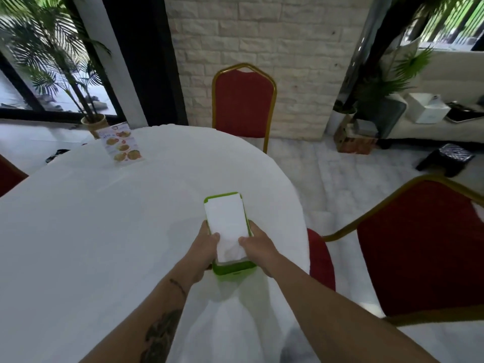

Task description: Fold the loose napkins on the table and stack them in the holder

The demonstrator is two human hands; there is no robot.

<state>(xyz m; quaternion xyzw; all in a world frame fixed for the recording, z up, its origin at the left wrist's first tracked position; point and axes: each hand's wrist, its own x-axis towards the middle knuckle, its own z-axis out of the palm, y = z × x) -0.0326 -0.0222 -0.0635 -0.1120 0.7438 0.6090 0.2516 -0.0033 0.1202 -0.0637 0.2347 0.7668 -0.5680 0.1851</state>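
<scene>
A green napkin holder [233,272] sits near the right edge of the round table with the white cloth [104,231]. A folded white napkin [226,221] lies flat on top of the stack inside it. My left hand [207,244] grips the holder's left side, thumb pressing the napkin's near corner. My right hand [258,244] grips the right side, its thumb on the napkin too. No loose napkins show on the cloth.
A menu card [121,145] stands at the table's far left. A red chair with a gold frame [243,103] is behind the table, another [424,244] to my right. A potted palm [91,121] and a brick wall [262,35] stand beyond.
</scene>
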